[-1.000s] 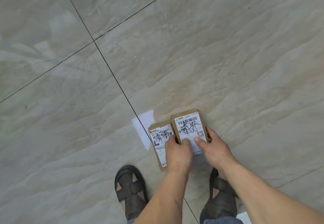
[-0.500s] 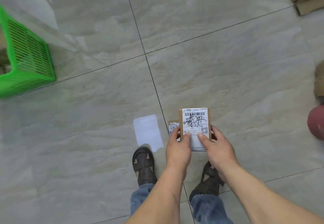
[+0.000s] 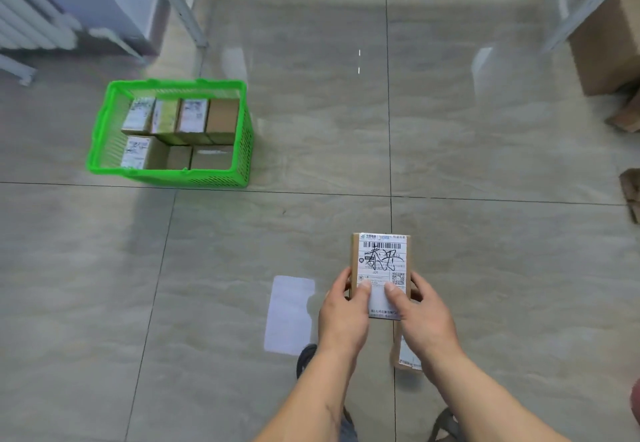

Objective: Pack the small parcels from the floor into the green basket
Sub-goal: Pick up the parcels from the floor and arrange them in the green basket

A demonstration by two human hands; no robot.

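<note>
I am upright now, where a second ago I was bent to the floor with both parcels lying flat under my hands. My left hand (image 3: 343, 317) and right hand (image 3: 420, 317) grasp the top parcel (image 3: 381, 261) between them, thumbs pressed on its white label and fingers (image 3: 341, 280) curled round the edges, so it is lifted clear of the floor (image 3: 207, 303) and held in front of me. A second parcel (image 3: 405, 355) shows below my right wrist; I judge it comes up with the first, but how it is held is hidden. A pale patch (image 3: 289, 313), probably a reflection, lies on the tiles just left of my hands. Farther off, to my left, the green basket (image 3: 104, 119) has come into view, already holding two rows of parcels, with little room visible. What remains, I judge, is to carry this load over and lower it in. Cardboard boxes (image 3: 609, 43) stand far right.
</note>
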